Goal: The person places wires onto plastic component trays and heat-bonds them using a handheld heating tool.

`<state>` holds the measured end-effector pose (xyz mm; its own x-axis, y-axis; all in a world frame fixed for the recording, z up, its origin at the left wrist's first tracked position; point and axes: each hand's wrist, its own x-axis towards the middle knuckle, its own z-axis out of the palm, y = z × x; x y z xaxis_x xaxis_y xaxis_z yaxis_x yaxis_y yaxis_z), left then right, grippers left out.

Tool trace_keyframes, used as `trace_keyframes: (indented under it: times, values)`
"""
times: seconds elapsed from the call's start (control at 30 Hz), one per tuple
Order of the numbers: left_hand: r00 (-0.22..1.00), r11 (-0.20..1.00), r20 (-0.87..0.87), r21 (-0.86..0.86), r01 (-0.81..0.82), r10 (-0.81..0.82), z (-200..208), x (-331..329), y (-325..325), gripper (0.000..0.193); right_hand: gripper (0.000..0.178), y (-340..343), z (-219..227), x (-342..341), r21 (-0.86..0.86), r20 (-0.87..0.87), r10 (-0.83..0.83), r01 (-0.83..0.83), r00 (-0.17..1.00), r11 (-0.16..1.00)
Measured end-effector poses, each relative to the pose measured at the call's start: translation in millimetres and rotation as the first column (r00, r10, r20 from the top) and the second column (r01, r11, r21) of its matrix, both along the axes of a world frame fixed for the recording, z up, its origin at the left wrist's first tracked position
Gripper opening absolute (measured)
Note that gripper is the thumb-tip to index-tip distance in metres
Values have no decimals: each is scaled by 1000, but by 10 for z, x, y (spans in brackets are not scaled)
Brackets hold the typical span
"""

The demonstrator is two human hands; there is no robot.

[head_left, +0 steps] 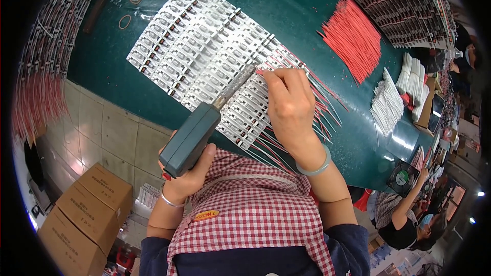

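Observation:
My left hand (190, 174) is wrapped round the dark green handle of a soldering gun (190, 139). Its metal tip points up and right, reaching the white modules near the fingers of my other hand. My right hand (291, 103) pinches a thin red wire (260, 72) at that tip. Rows of white plastic modules (204, 36) with small metal parts lie in a slanted block on the table. Red and white wires (322, 107) stick out from the nearest row on the right, partly under my right hand. The exact joint at the tip is too small to make out.
On the green table (286, 0) lie a bundle of red wires (353, 41), a pile of white wires (387, 103) and rubber bands (125, 21). Wired strips are stacked at left (51, 46) and far right. Cardboard boxes (84, 220) stand lower left. A co-worker (404, 214) sits at right beside a small fan (403, 178).

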<state>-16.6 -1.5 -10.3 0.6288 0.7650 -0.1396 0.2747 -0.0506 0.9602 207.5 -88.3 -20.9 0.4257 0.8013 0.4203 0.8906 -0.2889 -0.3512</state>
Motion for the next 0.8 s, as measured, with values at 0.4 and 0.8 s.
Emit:
trace_keyframes:
  times: [0.4, 0.8]
  values:
    - [997, 992, 72, 126, -18, 9, -22, -51, -9, 21, 29, -37, -1, -47, 78, -6, 35, -35, 999, 996]
    - [998, 998, 27, 22, 63, -64, 26, -46, 5, 21, 31, -22, -15, -95, 33, -34, 53, -52, 998, 998]
